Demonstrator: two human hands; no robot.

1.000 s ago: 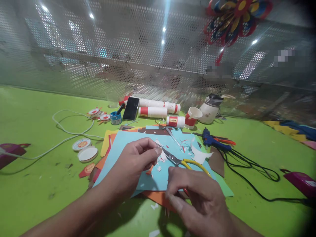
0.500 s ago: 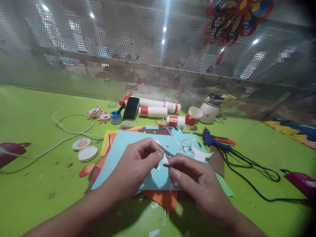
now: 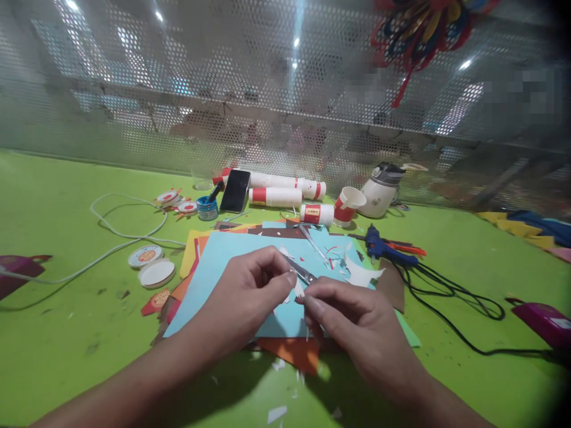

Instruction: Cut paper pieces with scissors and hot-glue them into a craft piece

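Note:
Over a light blue sheet of paper [image 3: 214, 267], my left hand [image 3: 254, 282] pinches a small piece of white paper [image 3: 298, 288] between thumb and forefinger. Its lower end is cut into a fringe. My right hand [image 3: 352, 315] is closed, with thumb and forefinger at that fringed end; a tiny dark bit shows at the fingertips. Just behind the fingers lies a dark metal tool [image 3: 300, 270], partly hidden, perhaps scissors. A curved white paper offcut [image 3: 361, 270] and small scraps lie on the blue sheet, right of the hands.
Along the back stand paper cups [image 3: 276, 197] in stacks, a phone [image 3: 235, 191], a blue paint jar [image 3: 207, 208], a single cup [image 3: 348, 207] and a bottle [image 3: 379, 193]. A blue glue gun [image 3: 379, 246] with a black cord lies right. White lids [image 3: 156, 273] and a white cable [image 3: 129, 239] lie left.
The camera view has shifted slightly. Both hands stay close together at the white paper piece, with the right fingertips moved a little towards its fringed end.

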